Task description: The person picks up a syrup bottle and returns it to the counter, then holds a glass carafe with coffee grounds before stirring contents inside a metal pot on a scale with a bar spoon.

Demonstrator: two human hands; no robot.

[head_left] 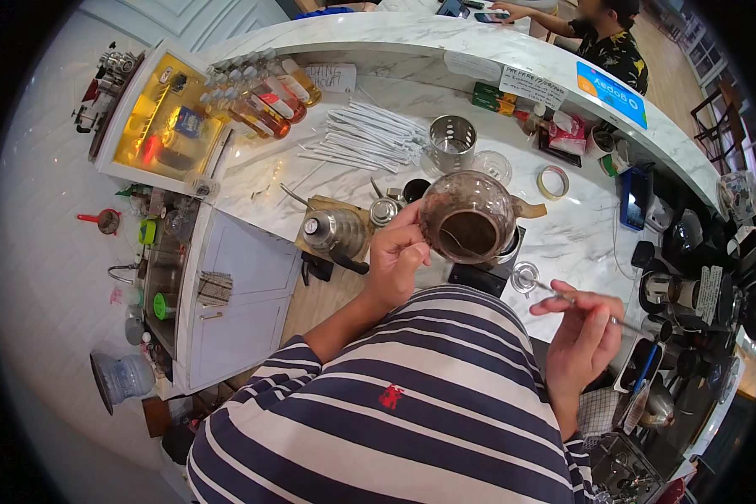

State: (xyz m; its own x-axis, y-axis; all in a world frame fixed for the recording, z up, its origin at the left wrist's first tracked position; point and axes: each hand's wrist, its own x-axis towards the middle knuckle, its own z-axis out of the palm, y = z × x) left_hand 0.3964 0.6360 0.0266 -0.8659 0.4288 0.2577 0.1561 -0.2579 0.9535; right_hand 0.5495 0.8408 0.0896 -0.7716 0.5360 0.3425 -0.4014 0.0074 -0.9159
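A round glass pot (pixel 470 195) is tilted in my left hand (pixel 399 259), whose fingers are closed on its left side. Brown residue coats the glass, and dark brown contents show through its round opening. A tan handle-like piece (pixel 529 209) sticks out at its right. My right hand (pixel 581 329) is closed on a long thin metal utensil (pixel 569 296), apart from the pot. Its far end passes near a small round clear item (pixel 525 278); its tip is hard to make out. Under the pot, a black flat device (pixel 481 278) is partly hidden.
A gooseneck kettle (pixel 334 231) and small metal pot (pixel 384 212) stand left of the glass pot. Beyond are a perforated metal cylinder (pixel 452 144), wrapped straws (pixel 365 134), syrup bottles (pixel 269 99) and a tape roll (pixel 553 181). Another person (pixel 609 42) sits across the counter.
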